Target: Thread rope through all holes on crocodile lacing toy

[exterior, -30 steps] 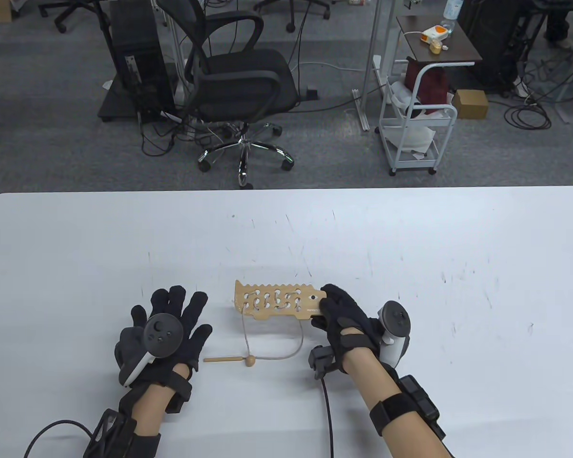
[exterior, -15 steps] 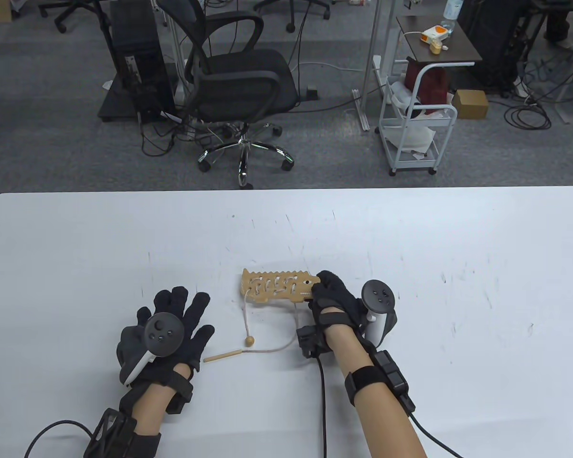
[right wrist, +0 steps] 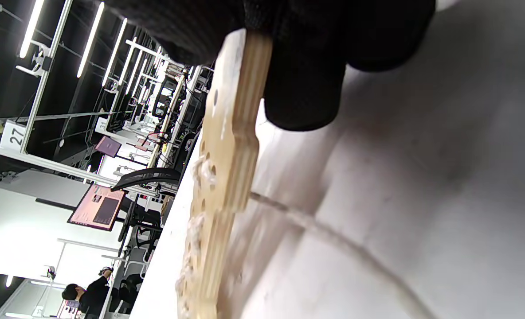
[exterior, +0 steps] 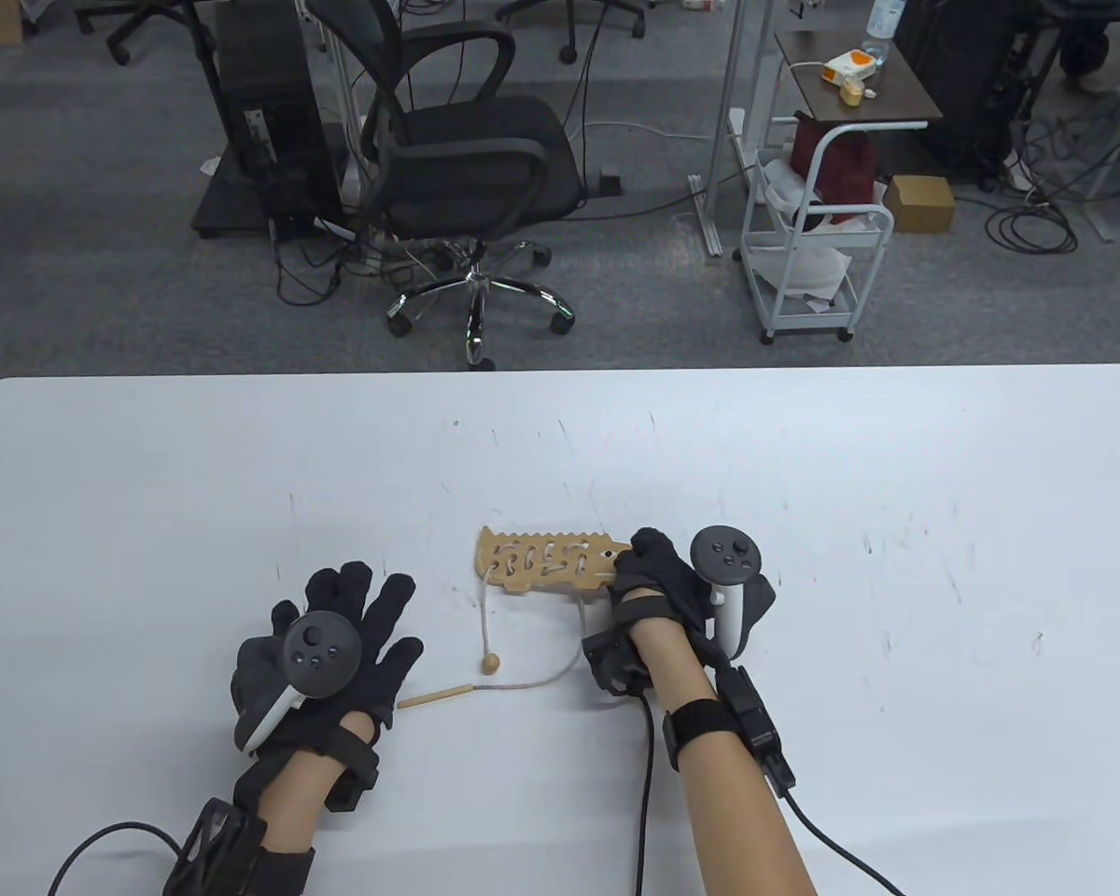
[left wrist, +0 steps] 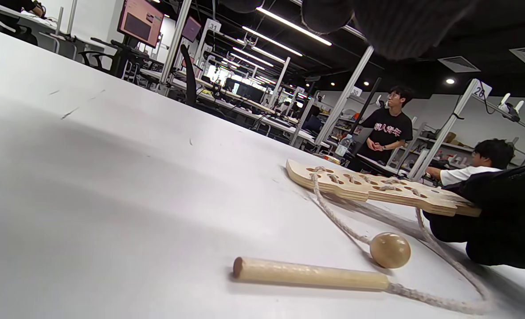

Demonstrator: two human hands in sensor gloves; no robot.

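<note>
The wooden crocodile lacing toy (exterior: 541, 560) has rope laced through its holes. My right hand (exterior: 649, 574) grips its right end and holds it low over the table; the right wrist view shows the fingers (right wrist: 302, 66) pinching the board (right wrist: 227, 146). A rope (exterior: 541, 679) runs from the toy to a wooden needle stick (exterior: 434, 696) lying on the table. Another strand ends in a wooden bead (exterior: 491, 664). My left hand (exterior: 336, 644) rests flat on the table, fingers spread, left of the stick. The left wrist view shows the toy (left wrist: 378, 188), bead (left wrist: 389, 249) and stick (left wrist: 311, 274).
The white table (exterior: 803, 467) carries only the toy and rope. Behind its far edge stand an office chair (exterior: 467, 168) and a white cart (exterior: 817, 243) on the floor. Cables trail from both wrists at the near edge.
My right hand has moved the toy away and slightly left, tilting it flatter. The bead has slid up and away from the stick. The left hand has barely moved.
</note>
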